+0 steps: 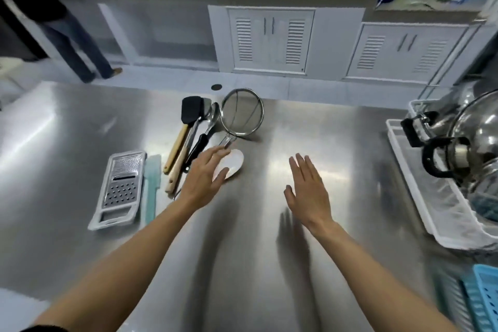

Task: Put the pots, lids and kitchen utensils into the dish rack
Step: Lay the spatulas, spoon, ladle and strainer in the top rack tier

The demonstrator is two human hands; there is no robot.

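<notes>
Several utensils remain on the surface [80, 121]; pots already fill the dish rack [420, 197]. Left hand [204, 175], fingers spread, reaches onto a white piece [233, 163], perhaps a spoon; right hand [307, 191] hovers wide, empty. Next: grasp, carry rightward.

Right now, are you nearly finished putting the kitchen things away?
About halfway. Steel pots and a glass lid already sit in the dish rack. My left hand is reaching onto a white spoon; my right hand is empty. Still on the table: strainer, black spatula, ladle, grater.
</notes>
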